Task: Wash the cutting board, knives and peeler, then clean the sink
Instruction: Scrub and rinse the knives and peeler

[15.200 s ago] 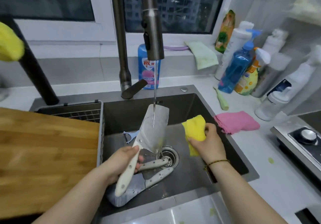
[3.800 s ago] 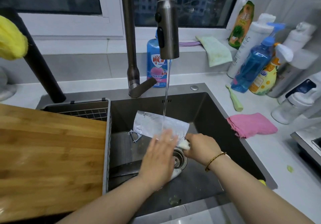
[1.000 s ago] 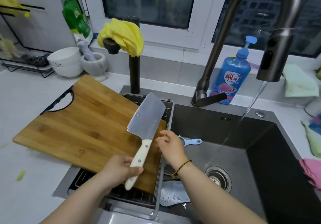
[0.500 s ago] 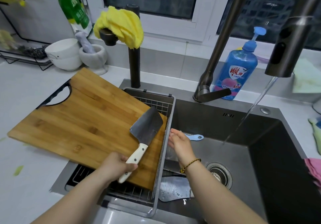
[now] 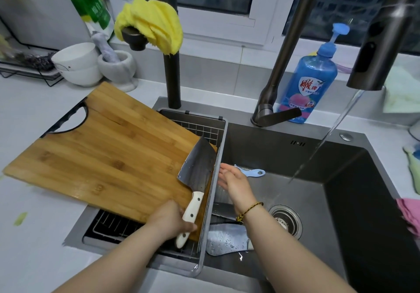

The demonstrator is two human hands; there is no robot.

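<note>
Left hand [image 5: 169,221] grips cleaver [image 5: 197,174] over drain basket [image 5: 210,201], frame center; right hand [image 5: 235,184] open above sink [image 5: 341,213] holding peeler [image 5: 254,172], second knife [image 5: 225,239].

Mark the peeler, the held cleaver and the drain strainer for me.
peeler [image 5: 254,172]: head view, blue handle.
cleaver [image 5: 198,167]: head view, middle of blade.
drain strainer [image 5: 285,221]: head view, its centre.
</note>
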